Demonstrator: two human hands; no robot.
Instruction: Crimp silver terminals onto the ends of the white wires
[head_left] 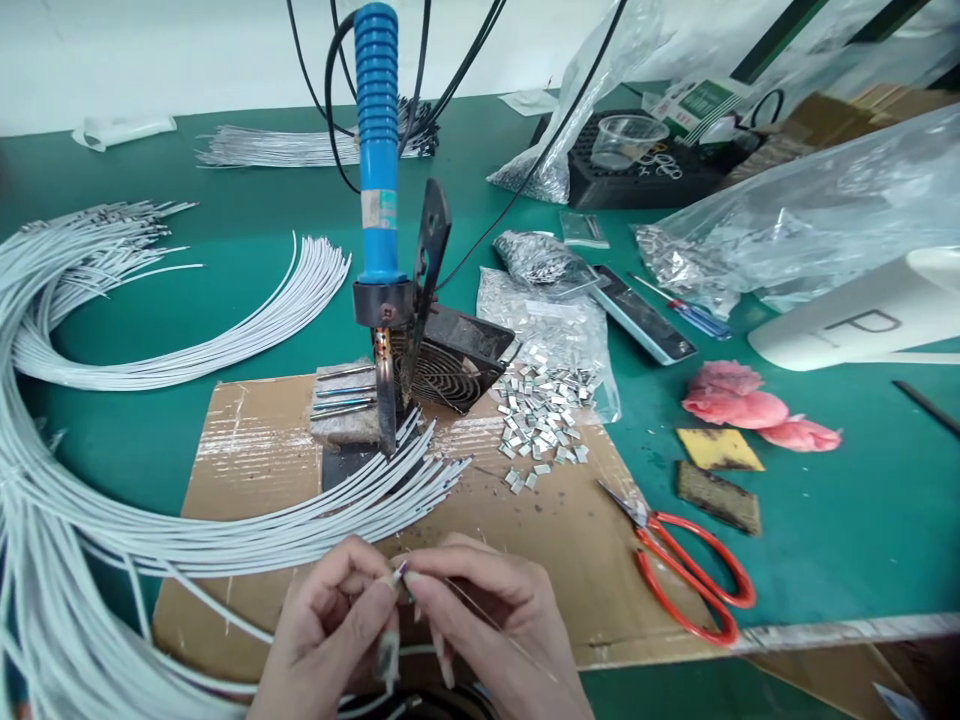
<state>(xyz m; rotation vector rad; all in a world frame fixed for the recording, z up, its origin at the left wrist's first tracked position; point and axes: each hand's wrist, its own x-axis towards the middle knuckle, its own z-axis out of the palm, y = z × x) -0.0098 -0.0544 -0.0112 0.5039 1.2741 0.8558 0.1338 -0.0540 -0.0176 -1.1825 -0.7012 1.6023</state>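
Observation:
At the front edge of the cardboard, my left hand [337, 620] pinches the end of a white cable between thumb and forefinger. A small purple tip [401, 570] shows at that end. My right hand [491, 610] meets it there, thumb and forefinger closed at the tip; what exactly they grip is mostly hidden. A thin pale strand [480, 610] runs across the right hand. Just beyond the hands lies a bundle of white cables [300, 535] with stripped, coloured ends. Above those ends stands a blue-handled soldering iron [379, 150], upright in a holder, tip down.
Small metal pieces [540, 415] spill from a plastic bag onto the cardboard [570, 560]. Orange-handled scissors [690, 575] lie to the right, near a yellow sponge [720, 449] and pink cloth [739, 400]. A phone [645, 318], screwdriver [694, 315] and black fan [457, 360] are farther back.

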